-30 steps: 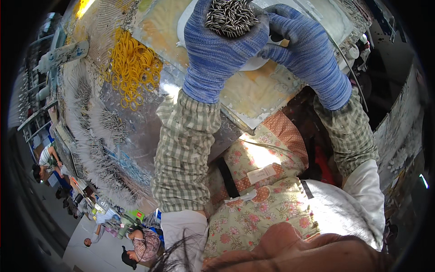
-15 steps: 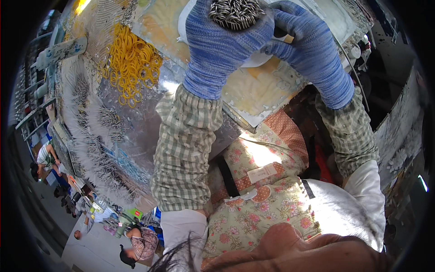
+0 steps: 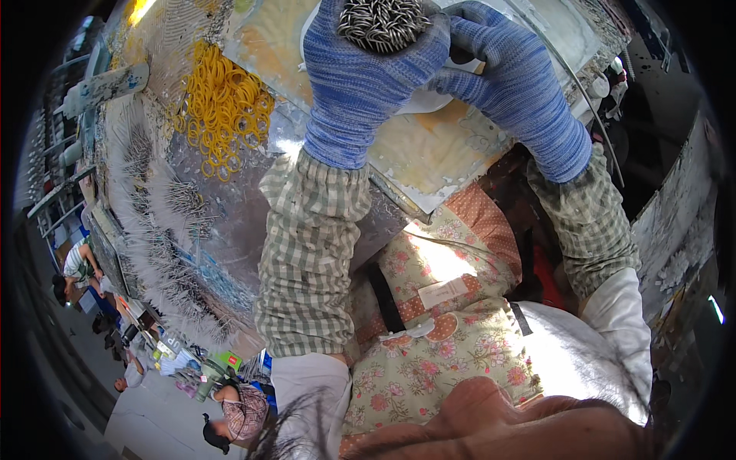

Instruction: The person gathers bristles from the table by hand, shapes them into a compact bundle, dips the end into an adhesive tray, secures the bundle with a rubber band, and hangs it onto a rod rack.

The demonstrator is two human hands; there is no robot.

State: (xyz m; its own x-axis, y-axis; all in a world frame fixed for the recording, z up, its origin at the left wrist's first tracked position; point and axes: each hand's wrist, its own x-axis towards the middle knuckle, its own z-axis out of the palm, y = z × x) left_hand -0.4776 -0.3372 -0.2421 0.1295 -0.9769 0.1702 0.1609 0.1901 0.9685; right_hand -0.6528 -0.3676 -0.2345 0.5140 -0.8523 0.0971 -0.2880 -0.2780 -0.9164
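My left hand [image 3: 376, 77], in a blue knitted glove, is closed round a tight bundle of thin silver metal-tipped pieces [image 3: 383, 24], tips facing up. Beside it my right hand [image 3: 510, 84], gloved the same way, has its thumb and fingers bent together against the left hand. What lies between those fingers is hidden. Beneath both hands a white round dish [image 3: 426, 101] shows in part, on a stained pale board [image 3: 429, 146].
A heap of yellow rubber bands [image 3: 222, 107] lies left of my left hand. Nearer the left edge are rows of grey fluffy tufts with thin metal stems [image 3: 165, 222] and a squeeze bottle [image 3: 103, 90]. A thin curved rod [image 3: 575, 77] passes right of my hands. Other people sit far off at lower left.
Both hands have shifted slightly left, and the bundle has moved left and a little up with my left hand. The right hand stays pressed close to it.
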